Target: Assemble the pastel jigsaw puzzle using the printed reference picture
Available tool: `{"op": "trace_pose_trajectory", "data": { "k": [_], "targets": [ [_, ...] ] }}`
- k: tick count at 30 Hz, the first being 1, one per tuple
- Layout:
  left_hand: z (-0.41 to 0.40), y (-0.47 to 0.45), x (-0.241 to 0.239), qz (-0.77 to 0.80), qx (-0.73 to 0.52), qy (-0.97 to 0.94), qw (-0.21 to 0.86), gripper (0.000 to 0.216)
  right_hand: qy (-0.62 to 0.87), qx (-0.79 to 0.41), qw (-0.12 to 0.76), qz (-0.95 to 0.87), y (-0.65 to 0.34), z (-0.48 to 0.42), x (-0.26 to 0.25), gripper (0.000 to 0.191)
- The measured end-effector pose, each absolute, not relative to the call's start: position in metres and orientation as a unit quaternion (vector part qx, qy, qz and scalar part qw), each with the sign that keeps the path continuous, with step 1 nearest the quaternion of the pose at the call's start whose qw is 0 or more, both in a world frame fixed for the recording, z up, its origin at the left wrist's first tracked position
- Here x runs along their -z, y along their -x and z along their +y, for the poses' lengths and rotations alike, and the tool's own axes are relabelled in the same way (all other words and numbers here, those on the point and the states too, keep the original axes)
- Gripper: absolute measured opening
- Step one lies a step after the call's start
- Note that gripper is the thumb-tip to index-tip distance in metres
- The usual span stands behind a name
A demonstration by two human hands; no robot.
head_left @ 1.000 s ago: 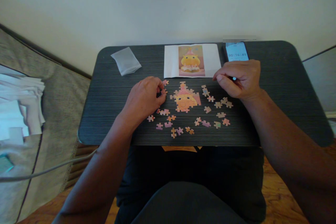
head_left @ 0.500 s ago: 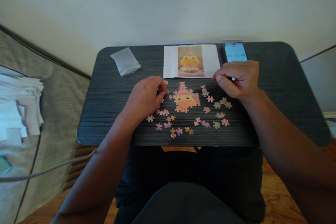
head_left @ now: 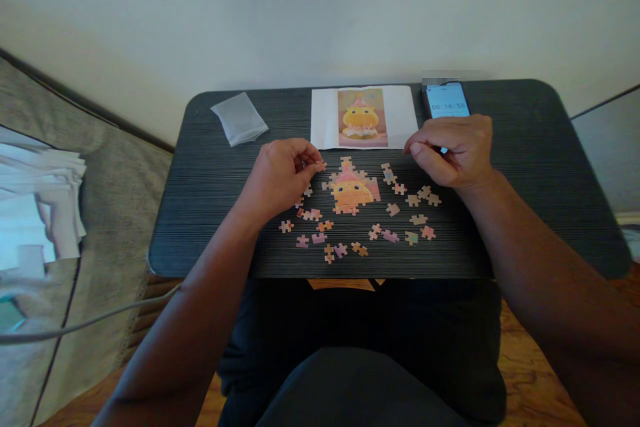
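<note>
Between the thumb and fingers of my left hand (head_left: 287, 170) is a small pinkish puzzle piece (head_left: 321, 165), pinched just left of the partly joined puzzle (head_left: 351, 192). That joined part shows a yellow character's face under a pink party hat. My right hand (head_left: 455, 150) rests at the right with its fingers curled in and nothing visible in them; it covers the lower end of a phone (head_left: 447, 99). Loose puzzle pieces (head_left: 390, 236) lie scattered below and to both sides of the joined part. Some at the left are partly hidden by my left hand.
Behind the puzzle lies a white sheet (head_left: 325, 117) with the printed reference picture (head_left: 363, 119). A clear plastic bag (head_left: 240, 120) is at the back left of the dark table (head_left: 200, 227). Papers (head_left: 45, 200) and a cable (head_left: 100, 317) are off to the left.
My left hand has moved slightly up and right with the puzzle piece, nearer the party hat. My right hand stays where it was. The phone's timer has advanced.
</note>
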State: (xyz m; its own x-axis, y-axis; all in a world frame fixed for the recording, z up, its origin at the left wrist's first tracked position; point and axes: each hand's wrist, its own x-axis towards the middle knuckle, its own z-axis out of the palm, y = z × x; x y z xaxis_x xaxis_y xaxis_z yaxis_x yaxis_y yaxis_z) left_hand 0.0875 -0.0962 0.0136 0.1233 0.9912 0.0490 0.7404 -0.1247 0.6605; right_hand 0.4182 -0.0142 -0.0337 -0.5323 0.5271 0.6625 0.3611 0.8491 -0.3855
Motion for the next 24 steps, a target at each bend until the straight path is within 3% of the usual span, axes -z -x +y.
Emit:
{"op": "trace_pose_trajectory", "data": {
  "k": [8, 19, 24],
  "targets": [
    [-0.105, -0.074, -0.008, 0.612, -0.244, -0.707, 0.258, 0.011, 0.228, -0.083, 0.427, -0.871, -0.416, -0.013, 0.033, 0.017],
    [-0.111, -0.065, 0.006, 0.595, -0.26, -0.746, 0.148, 0.018, 0.221, -0.081, 0.437, -0.868, -0.416, -0.011, 0.035, 0.015],
    [-0.131, -0.058, -0.004, 0.607, -0.259, -0.735, 0.156, 0.006, 0.234, -0.089, 0.428, -0.868, -0.418, -0.012, 0.036, 0.018]
  ]
}}
